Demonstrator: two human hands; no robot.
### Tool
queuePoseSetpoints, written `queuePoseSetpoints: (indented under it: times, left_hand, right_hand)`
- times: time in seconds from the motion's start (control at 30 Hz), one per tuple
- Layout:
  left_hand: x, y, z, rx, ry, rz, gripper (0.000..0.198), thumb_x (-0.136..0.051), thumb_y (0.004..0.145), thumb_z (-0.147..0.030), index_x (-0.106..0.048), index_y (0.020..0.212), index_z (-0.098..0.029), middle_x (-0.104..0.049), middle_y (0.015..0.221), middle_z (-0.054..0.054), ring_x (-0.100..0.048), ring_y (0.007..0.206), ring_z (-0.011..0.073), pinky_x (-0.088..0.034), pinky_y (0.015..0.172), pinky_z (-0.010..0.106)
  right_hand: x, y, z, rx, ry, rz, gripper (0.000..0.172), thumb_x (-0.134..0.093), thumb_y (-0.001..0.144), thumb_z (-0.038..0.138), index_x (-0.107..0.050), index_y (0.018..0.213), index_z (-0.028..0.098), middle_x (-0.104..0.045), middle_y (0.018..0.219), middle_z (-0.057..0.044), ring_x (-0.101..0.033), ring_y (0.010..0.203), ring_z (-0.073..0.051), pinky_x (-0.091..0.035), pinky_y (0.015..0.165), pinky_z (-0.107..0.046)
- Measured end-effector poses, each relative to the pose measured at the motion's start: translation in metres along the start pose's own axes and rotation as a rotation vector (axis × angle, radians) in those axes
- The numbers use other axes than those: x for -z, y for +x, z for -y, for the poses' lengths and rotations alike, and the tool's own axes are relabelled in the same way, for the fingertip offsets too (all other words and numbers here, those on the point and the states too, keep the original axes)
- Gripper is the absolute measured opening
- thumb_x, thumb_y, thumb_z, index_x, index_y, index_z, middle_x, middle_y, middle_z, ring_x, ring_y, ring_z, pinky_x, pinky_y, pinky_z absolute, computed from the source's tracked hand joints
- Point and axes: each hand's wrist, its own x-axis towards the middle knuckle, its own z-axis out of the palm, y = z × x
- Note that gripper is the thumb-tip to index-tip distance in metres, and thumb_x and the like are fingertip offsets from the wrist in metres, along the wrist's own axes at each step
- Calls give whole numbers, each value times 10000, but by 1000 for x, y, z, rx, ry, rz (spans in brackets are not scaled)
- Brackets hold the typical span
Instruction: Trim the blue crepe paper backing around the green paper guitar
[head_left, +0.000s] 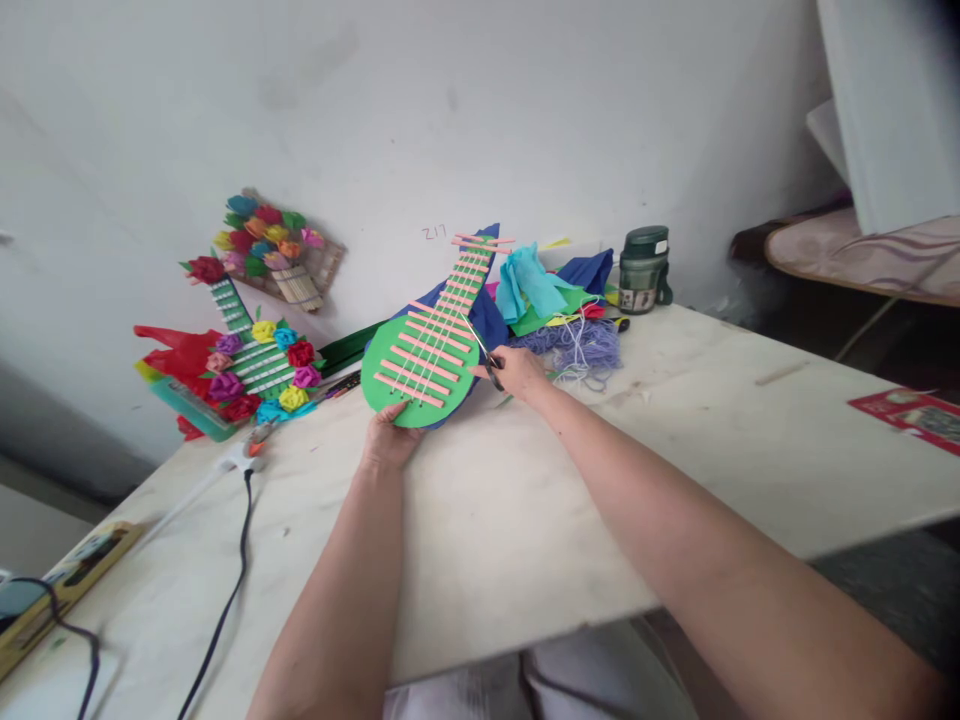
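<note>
A green paper lute (379,365) with pink strips across it and white strings along its length stands tilted up over the table. My left hand (394,435) grips its rounded bottom edge, thumb on the front face. In my right hand (519,372) is a pair of scissors (492,370), its blades pointing up and left across the lute's right side, near the strips. My fingers are closed around the handles. Whether the blades touch a strip I cannot tell. Dark blue paper (487,318) shows behind the lute.
Left stands a second lute decorated with paper flowers (262,365), near a glue gun (244,457) with a black cord. A paper bouquet (270,240) leans on the wall. Right are crepe paper (529,283), purple yarn (585,345) and a green bottle (643,270). A power strip (75,580) lies front left.
</note>
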Motion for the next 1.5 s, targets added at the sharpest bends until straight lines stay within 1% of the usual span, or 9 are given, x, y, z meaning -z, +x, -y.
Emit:
queuePoseSetpoints:
  times: [0.07, 0.27, 0.47, 0.67, 0.9, 1.07, 1.23, 1.33, 1.5]
  left_hand:
    - [1, 1, 0, 0, 5, 6, 586, -478, 713, 4, -487, 1262, -199, -710, 974, 64, -659, 943, 243, -517, 875, 438]
    - [4, 2, 0, -11, 27, 25, 598, -497, 705, -1, -475, 1273, -186, -688, 1060, 87, -618, 1040, 268, -498, 905, 447]
    - [5, 3, 1, -7, 36, 47, 590, -507, 701, 6, -490, 1260, -182, -689, 1057, 90, -622, 1032, 274, -511, 891, 440]
    - [4, 2, 1, -18, 19, 13, 594, -498, 695, 24, -499, 1252, -182, -694, 1047, 77, -620, 1038, 266, -516, 895, 423]
    - [3, 1, 1, -20, 22, 15, 591, -496, 694, 26, -500, 1249, -175, -699, 1030, 78, -632, 1014, 263, -522, 886, 426]
    - [2, 1, 1, -22, 26, -1, 575, -496, 692, 27, -512, 1232, -170, -705, 1003, 79, -634, 1009, 263, -524, 881, 426]
    - [2, 1, 1, -24, 18, 2, 582, -499, 693, 27, -503, 1239, -174, -708, 986, 74, -651, 971, 259, -531, 867, 432]
    - [3, 1, 1, -17, 19, 0, 600, -504, 694, 21, -485, 1258, -186, -700, 1021, 79, -646, 982, 263, -534, 860, 431]
    - [3, 1, 0, -17, 16, -16, 597, -500, 692, 27, -493, 1254, -174, -703, 1009, 83, -647, 979, 267, -538, 852, 428]
  right_hand:
    - [0, 0, 0, 0, 6, 7, 446, -537, 744, 640, -682, 807, 223, -678, 695, -35, -601, 678, -177, -333, 587, -244]
    - [2, -1, 3, 5, 49, 0, 424, -533, 756, 625, -656, 743, 220, -666, 692, -21, -606, 652, -160, -332, 585, -237]
    - [5, 0, 3, -3, 19, -2, 412, -533, 756, 614, -658, 742, 222, -660, 679, -22, -595, 667, -164, -312, 575, -240]
    - [4, 2, 1, -7, -41, -29, 383, -530, 755, 596, -658, 720, 237, -674, 698, -28, -584, 696, -178, -283, 564, -253]
    - [-1, 3, 0, 17, -49, -100, 368, -538, 761, 577, -694, 750, 245, -698, 734, -35, -607, 720, -184, -298, 572, -258]
    - [-3, 3, 0, 16, -65, -119, 364, -553, 760, 568, -719, 808, 248, -711, 757, -47, -617, 727, -191, -319, 587, -258]
    - [-4, 3, 2, 35, -95, -146, 372, -546, 775, 553, -721, 782, 224, -710, 740, -62, -618, 709, -189, -312, 578, -259]
    - [-4, 2, 4, 42, -107, -139, 380, -538, 784, 549, -718, 751, 216, -706, 722, -65, -614, 695, -186, -303, 568, -260]
    - [-3, 0, 5, 45, -105, -109, 406, -513, 800, 556, -718, 737, 212, -705, 723, -76, -610, 692, -186, -304, 573, -259]
